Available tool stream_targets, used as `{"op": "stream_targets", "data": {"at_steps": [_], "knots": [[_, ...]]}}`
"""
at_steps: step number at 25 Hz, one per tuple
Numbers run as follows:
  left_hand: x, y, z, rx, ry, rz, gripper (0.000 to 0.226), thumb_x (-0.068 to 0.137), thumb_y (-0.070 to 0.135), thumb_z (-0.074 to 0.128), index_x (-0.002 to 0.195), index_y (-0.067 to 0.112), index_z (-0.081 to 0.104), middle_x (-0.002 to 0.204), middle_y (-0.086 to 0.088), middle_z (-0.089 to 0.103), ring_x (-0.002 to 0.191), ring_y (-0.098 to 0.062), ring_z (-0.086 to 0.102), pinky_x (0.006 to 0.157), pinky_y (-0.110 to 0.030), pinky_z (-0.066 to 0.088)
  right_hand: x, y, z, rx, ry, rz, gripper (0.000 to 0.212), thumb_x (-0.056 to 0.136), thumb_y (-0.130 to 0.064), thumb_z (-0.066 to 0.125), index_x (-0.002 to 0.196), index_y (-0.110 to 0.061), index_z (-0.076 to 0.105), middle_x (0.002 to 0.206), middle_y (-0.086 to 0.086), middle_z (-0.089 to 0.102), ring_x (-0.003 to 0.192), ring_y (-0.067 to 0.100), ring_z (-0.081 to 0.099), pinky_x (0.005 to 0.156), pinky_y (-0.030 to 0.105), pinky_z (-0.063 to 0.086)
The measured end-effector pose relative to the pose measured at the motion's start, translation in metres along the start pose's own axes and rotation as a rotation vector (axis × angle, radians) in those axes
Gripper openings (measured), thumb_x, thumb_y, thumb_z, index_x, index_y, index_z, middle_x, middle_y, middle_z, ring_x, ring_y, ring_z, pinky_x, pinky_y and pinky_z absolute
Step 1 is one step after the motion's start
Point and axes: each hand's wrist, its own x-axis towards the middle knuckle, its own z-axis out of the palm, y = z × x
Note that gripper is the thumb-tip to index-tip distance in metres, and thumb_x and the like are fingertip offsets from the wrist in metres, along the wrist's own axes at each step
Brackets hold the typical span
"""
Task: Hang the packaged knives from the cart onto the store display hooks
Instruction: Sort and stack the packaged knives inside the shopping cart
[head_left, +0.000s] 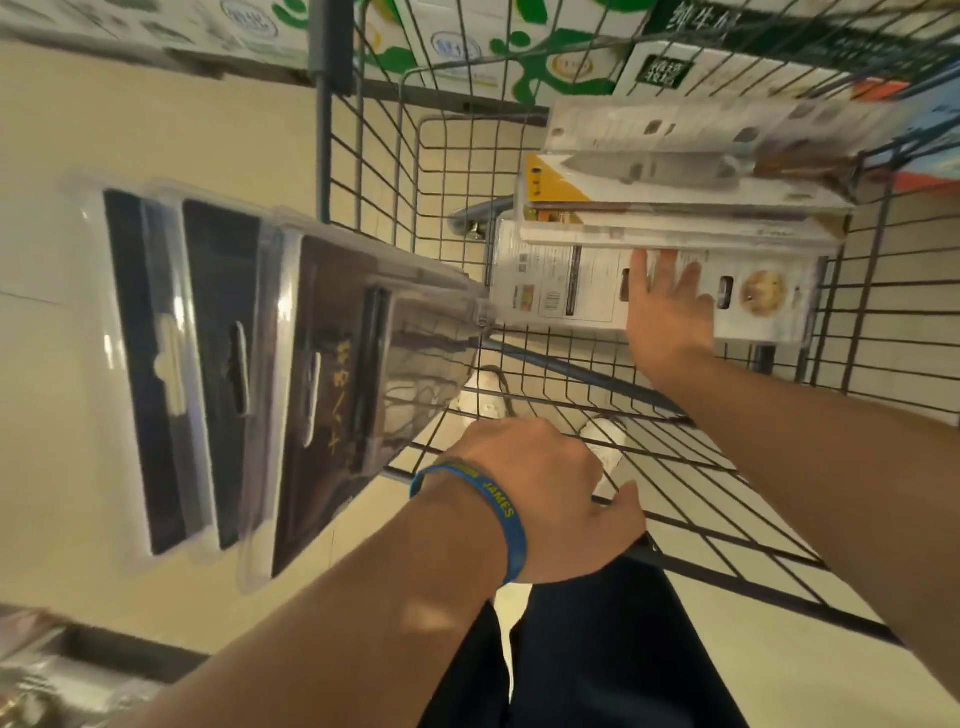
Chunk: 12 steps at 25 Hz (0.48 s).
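Tile floor (156, 130) | L hand (540, 493) grips 3 packs (322, 384) outside cart (323, 145) | R hand (670, 317) inside

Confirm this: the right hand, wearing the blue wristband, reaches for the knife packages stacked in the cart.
Wrong wrist: in the head view the blue wristband is on the left arm. The right hand does reach for the knife packages stacked in the cart.

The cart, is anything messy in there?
A bit. The knife packs in the cart lie in a loose, crooked pile, edges not lined up, overlapping a white pack under the right hand. Nothing looks spilled or broken.
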Motion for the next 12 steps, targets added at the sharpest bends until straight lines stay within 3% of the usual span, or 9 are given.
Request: {"op": "stream_targets", "data": {"at_steps": [2, 4, 7, 9, 12], "knots": [[-0.004, 0.004, -0.006, -0.003, -0.067, -0.063, 0.062, 0.092, 0.063, 0.018, 0.098, 0.026, 0.068, 0.078, 0.002, 0.059, 0.078, -0.02, 0.056, 0.072, -0.035, 0.048, -0.003, 0.0, -0.007, 0.017, -0.031, -0.013, 0.109, 0.088, -0.006, 0.069, 0.161, -0.013, -0.012, 0.168, 0.023, 0.003, 0.152, 0.048, 0.016, 0.11, 0.056, 0.04], [0.0, 0.009, -0.022, 0.157, -0.046, -0.12, 0.057, 0.094, 0.061, 0.023, 0.112, 0.027, 0.065, 0.102, -0.003, 0.057, 0.099, -0.025, 0.051, 0.086, -0.046, 0.042, -0.008, 0.003, -0.009, 0.028, -0.059, -0.021, 0.108, 0.089, -0.007, 0.069, 0.161, -0.017, -0.01, 0.169, 0.019, 0.003, 0.153, 0.045, 0.015, 0.111, 0.056, 0.038], [0.027, 0.002, -0.06, 0.527, 0.135, -0.23, 0.051, 0.097, 0.048, 0.032, 0.139, 0.022, 0.045, 0.145, -0.014, 0.039, 0.138, -0.041, 0.026, 0.108, -0.07, 0.007, -0.021, 0.01, -0.009, 0.11, -0.094, -0.078, 0.1, 0.09, -0.009, 0.066, 0.162, -0.022, -0.004, 0.17, 0.012, 0.007, 0.153, 0.042, 0.015, 0.11, 0.057, 0.037], [0.038, -0.011, -0.081, 0.681, 0.024, -0.388, 0.061, 0.098, 0.041, 0.037, 0.152, 0.015, 0.027, 0.16, -0.018, 0.019, 0.146, -0.05, 0.005, 0.105, -0.076, -0.008, -0.026, 0.014, -0.014, 0.165, -0.139, -0.088, 0.103, 0.088, -0.008, 0.068, 0.162, -0.025, 0.0, 0.17, 0.007, 0.007, 0.154, 0.039, 0.013, 0.113, 0.058, 0.035], [0.028, -0.025, -0.075, 0.856, -0.182, -0.556, 0.073, 0.097, 0.034, 0.051, 0.155, 0.007, 0.016, 0.157, -0.028, 0.021, 0.143, -0.054, 0.015, 0.107, -0.076, 0.001, -0.026, 0.012, -0.031, 0.205, -0.173, -0.057, 0.101, 0.085, -0.014, 0.071, 0.162, -0.026, 0.006, 0.166, 0.009, 0.02, 0.151, 0.038, 0.023, 0.112, 0.057, 0.036]]}}
